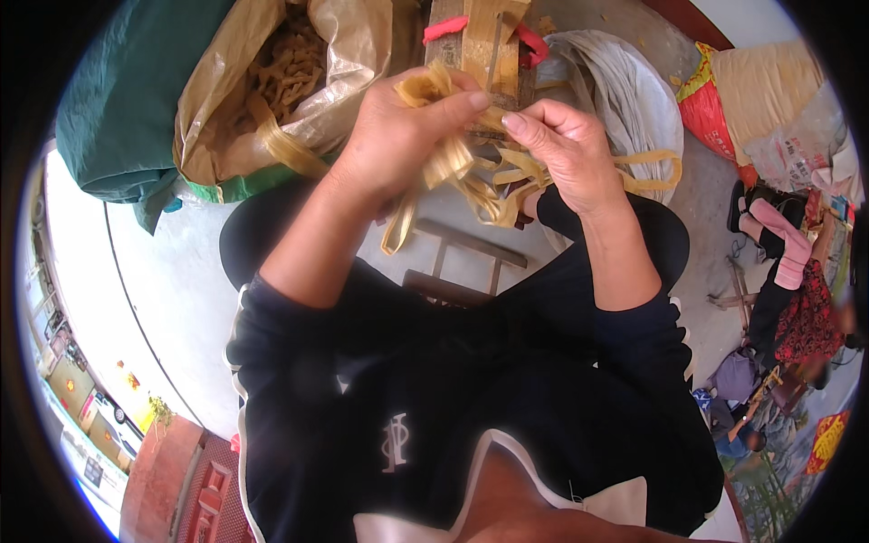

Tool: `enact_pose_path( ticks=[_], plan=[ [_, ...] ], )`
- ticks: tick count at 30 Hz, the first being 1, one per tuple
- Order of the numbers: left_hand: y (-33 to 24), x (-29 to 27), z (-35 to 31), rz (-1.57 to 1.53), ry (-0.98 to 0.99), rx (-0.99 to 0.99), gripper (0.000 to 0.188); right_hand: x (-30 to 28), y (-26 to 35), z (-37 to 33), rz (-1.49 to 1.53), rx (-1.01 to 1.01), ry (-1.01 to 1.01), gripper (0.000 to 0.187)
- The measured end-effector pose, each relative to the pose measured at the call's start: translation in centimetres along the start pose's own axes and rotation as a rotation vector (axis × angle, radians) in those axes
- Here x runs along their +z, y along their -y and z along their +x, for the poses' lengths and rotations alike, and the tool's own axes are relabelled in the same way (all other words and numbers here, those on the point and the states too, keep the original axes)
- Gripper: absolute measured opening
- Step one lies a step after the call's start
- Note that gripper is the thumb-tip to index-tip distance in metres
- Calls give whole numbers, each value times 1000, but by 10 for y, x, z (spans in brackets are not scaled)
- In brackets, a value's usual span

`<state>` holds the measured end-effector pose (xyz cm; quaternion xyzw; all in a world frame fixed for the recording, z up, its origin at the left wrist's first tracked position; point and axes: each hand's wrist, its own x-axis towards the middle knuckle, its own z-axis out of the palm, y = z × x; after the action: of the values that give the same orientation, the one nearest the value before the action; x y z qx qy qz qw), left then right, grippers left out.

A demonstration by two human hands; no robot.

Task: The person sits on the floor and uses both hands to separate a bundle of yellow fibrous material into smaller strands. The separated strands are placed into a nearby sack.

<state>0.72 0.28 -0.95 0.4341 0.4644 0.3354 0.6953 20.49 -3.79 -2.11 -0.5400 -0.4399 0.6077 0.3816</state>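
A loose bundle of flat, glossy yellowish strips (448, 163) hangs between my hands, over my knees. My left hand (394, 131) is closed round the bundle, its thumb pressed on top. Close beside it, my right hand (575, 149) pinches a strip between thumb and fingers. Several strips dangle in loops below both hands, and one loop (665, 172) sticks out past my right wrist. What the strips are made of, I cannot tell. Just beyond my hands stands a wooden block or bench (493, 50) with red cloth tied on it.
At the far left, an opened tan sack (362, 36) holds curled brownish pieces, beside a dark green cloth (136, 100). A white woven sack (620, 81) stands far right, with packed bags (769, 100) beyond. Between my legs is a low stool (453, 285). Another person (806, 308) sits at right.
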Motion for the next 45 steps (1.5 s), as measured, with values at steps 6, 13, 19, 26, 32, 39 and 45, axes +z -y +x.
enact_pose_path(
  ticks=[6,13,19,26,32,39,45],
  plan=[
    [3,-2,13,153,-134,110,16,-8,0,15,-243,-163,-212,22],
    [52,-3,54,866,-379,540,23,-7,-27,48,-939,-286,-525,22],
    [9,-57,55,845,-487,198,48,-13,-25,37,-518,-453,-589,17],
    [-12,-55,30,935,-572,664,43,18,-10,19,-733,-828,-332,18],
    [12,9,-3,104,204,-190,21,27,5,9,-587,-983,99,21],
    [-16,13,-20,36,710,-147,25,0,13,9,-509,-825,-300,13],
    [10,0,-2,1028,161,966,13,20,-5,-4,455,138,210,13]
  ],
)
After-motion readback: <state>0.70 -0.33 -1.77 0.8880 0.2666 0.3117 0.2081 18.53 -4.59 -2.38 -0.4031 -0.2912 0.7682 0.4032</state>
